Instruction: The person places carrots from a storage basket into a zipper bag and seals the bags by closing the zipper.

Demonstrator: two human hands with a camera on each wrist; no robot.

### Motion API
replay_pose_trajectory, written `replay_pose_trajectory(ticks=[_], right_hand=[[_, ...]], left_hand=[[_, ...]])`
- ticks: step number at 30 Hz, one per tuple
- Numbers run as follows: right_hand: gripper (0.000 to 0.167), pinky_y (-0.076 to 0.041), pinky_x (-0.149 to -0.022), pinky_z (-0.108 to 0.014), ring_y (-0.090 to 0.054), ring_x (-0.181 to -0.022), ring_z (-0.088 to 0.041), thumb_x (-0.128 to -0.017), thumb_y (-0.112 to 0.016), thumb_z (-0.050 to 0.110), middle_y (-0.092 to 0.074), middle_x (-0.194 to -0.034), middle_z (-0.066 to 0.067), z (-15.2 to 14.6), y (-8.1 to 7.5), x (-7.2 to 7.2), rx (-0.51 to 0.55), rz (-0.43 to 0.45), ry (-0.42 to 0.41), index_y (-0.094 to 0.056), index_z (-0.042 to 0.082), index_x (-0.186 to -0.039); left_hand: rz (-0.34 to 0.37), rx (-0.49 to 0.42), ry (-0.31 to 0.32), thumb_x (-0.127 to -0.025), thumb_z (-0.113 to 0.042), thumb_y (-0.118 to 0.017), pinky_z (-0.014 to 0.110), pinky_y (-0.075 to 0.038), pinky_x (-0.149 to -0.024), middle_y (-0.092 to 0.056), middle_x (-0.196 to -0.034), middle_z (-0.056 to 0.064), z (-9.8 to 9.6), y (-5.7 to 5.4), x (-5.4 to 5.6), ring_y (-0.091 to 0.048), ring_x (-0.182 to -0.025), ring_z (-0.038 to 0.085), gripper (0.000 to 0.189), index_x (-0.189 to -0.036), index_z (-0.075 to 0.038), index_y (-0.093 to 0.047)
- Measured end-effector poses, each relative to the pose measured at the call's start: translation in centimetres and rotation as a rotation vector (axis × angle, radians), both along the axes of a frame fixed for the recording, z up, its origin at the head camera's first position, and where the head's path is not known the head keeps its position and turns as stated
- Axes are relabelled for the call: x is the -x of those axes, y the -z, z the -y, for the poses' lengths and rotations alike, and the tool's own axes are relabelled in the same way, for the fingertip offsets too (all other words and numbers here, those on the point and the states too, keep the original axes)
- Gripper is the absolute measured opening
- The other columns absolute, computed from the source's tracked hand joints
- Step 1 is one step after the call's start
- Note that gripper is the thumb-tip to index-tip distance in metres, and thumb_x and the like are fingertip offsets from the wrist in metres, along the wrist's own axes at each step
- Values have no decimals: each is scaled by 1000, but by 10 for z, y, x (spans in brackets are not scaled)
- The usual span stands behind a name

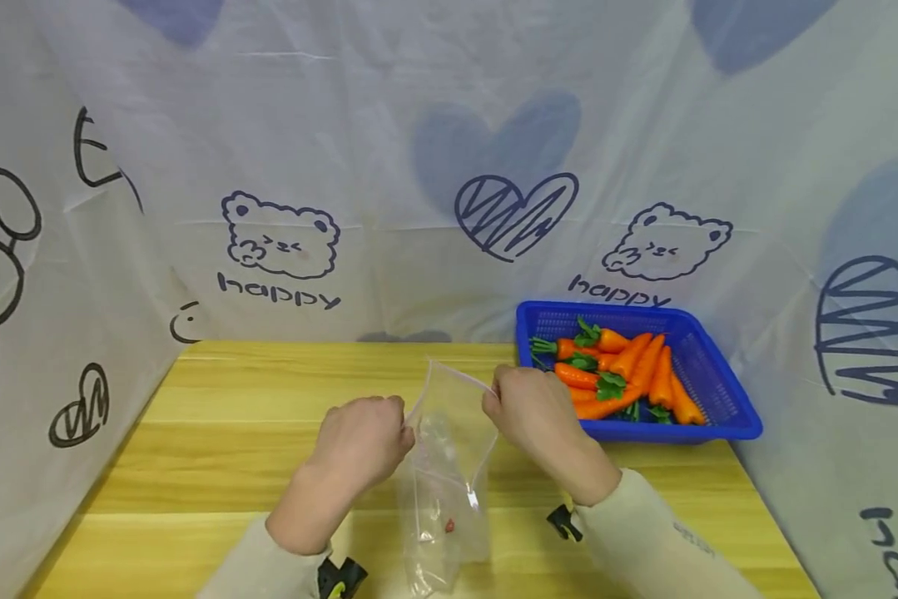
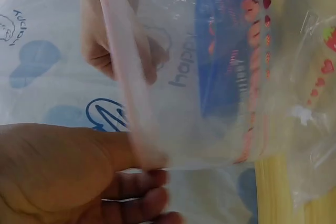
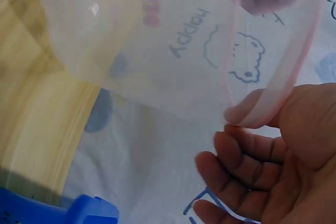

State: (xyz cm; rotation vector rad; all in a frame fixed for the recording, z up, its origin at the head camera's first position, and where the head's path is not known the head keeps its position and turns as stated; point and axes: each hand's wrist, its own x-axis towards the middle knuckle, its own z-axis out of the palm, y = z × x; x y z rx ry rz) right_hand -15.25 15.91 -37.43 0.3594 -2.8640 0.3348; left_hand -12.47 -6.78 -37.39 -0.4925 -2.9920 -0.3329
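A clear plastic bag point(image 1: 441, 474) with a pinkish rim hangs upright between both hands over the table, its mouth spread apart. My left hand point(image 1: 362, 437) pinches the left edge of that mouth; in the left wrist view its thumb point(image 2: 123, 150) lies on the plastic, the other fingers curled below. On the opposite edge, my right hand point(image 1: 542, 416) pinches the rim between thumb point(image 3: 247, 109) and fingers. Small red and pink prints, among them hearts point(image 2: 327, 66) and a strawberry point(image 2: 331, 39), show on the bag's film. The lower part of the bag looks creased.
A blue plastic basket point(image 1: 706, 358) stands at the back right, just beyond my right hand, with several orange carrots point(image 1: 647, 366) in it. The wood-grain table point(image 1: 224, 449) ends at a printed white cloth point(image 1: 389, 274), which hangs at the back and both sides.
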Motion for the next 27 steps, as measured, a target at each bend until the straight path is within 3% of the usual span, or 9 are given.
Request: replay_pose_trajectory(ticks=[5,9,15,22,27], right_hand=[[26,-41,-53,-39,-52,-54,-22,-86,-70,12,-49,-60,0,-7,18,-5,-2,-126,-51,-52,13,-67],[26,-37,-55,-35,-49,-56,-20,-85,-72,10,-46,-64,0,-12,36,-10,-21,-174,-52,-52,12,-69],[21,-34,-58,-31,-46,-57,-16,-87,-71,15,-49,-67,3,-4,38,-14,17,-177,-121,-57,13,-71],[23,-45,-60,-39,-54,-60,-21,-88,-71,16,-52,-66,0,6,24,-11,-30,-90,-82,-57,13,-70],[22,-43,-60,-38,-55,-60,-21,-89,-72,18,-54,-67,0,9,36,-10,-60,-89,-71,-60,12,-72]], left_hand=[[-277,9,48,-87,-13,-69,38,-39,-52,-44,-61,1,4,20,-3,-42,-55,21,28,-68,-13,-48],[-393,37,53,-84,-16,-73,36,-36,-53,-42,-62,-1,7,40,-4,-38,-57,19,29,-69,-14,-48],[-432,6,68,-84,-12,-68,34,-31,-56,-37,-62,-2,6,46,-6,-33,-58,18,31,-67,-15,-41],[-294,43,71,-85,-15,-73,40,-37,-62,-44,-64,-1,4,40,-13,-40,-61,20,29,-69,-13,-48],[-352,0,79,-87,-14,-71,40,-40,-64,-42,-63,-2,5,51,-9,-37,-60,19,33,-68,-14,-44]])
